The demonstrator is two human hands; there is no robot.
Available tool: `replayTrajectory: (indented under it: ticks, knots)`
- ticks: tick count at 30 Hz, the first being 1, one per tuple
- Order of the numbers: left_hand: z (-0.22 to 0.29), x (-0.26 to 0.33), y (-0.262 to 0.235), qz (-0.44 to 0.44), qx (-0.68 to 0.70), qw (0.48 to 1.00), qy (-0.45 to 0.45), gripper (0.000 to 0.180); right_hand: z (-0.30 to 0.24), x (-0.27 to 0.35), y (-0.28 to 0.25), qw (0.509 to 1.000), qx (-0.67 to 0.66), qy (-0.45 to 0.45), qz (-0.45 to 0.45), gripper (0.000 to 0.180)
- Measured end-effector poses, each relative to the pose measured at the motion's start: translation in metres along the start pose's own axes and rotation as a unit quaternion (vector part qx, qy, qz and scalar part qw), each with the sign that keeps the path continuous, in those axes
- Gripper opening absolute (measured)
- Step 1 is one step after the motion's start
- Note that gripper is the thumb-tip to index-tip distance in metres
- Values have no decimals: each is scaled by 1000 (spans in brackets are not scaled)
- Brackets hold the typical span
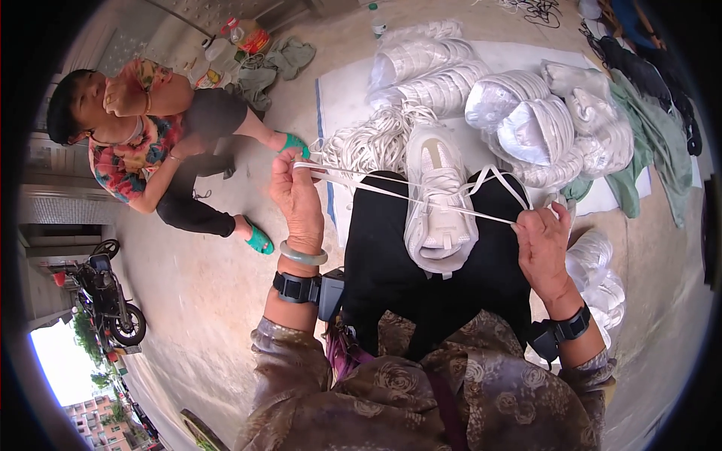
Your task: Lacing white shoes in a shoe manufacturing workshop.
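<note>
A white sneaker [436,225] rests on my lap between my black-trousered knees, its heel toward me and its toe pointing away. White shoelaces [368,185] run from its eyelets out to both sides, pulled taut. My left hand [297,184], with a pale bangle at the wrist, pinches one lace end left of the shoe. On the other side, my right hand [543,237] grips the other lace beside my right knee. A loose loop of lace [500,177] stands up between the shoe and my right hand. Beyond my left knee lies a heap of white laces [368,143].
Several plastic-wrapped bundles of white shoe parts [519,113] lie on a white sheet [338,98] ahead. More wrapped bundles [598,278] sit by my right side. A person in a floral shirt [135,161] squats at the left. A motorcycle [109,293] stands farther off.
</note>
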State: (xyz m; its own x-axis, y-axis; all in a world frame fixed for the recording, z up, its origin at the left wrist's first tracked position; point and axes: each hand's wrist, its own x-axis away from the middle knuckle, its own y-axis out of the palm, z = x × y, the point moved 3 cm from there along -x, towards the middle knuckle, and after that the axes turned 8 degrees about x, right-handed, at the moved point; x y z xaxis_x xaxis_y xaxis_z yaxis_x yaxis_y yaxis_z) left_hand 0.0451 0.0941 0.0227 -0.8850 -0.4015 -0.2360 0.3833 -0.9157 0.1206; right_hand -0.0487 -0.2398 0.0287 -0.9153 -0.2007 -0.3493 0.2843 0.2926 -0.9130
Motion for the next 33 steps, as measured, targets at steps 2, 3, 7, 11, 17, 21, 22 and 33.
replayTrajectory:
  ticks: [2,3,7,11,17,21,22,33]
  knots:
    - [-13,18,5,-25,11,999,-39,12,31,20,-13,997,63,22,45,10]
    - [-19,25,11,-42,20,997,-63,12,53,34,-21,992,100,42,62,10]
    - [-32,58,47,-129,21,979,-156,13,161,113,-50,970,133,180,93,6]
    - [-52,80,65,-172,-68,976,-118,14,205,167,-61,933,121,304,152,15]
    - [-48,79,64,-170,-52,971,-160,13,194,174,6,954,48,295,-35,16]
    - [-46,75,62,-233,-33,942,-240,11,163,137,24,968,-42,244,-32,12]
    - [-45,74,61,-242,-19,933,-265,11,152,123,26,973,-55,225,-25,12]
    - [-38,72,61,-262,27,910,-321,11,31,12,8,994,-92,58,24,16]
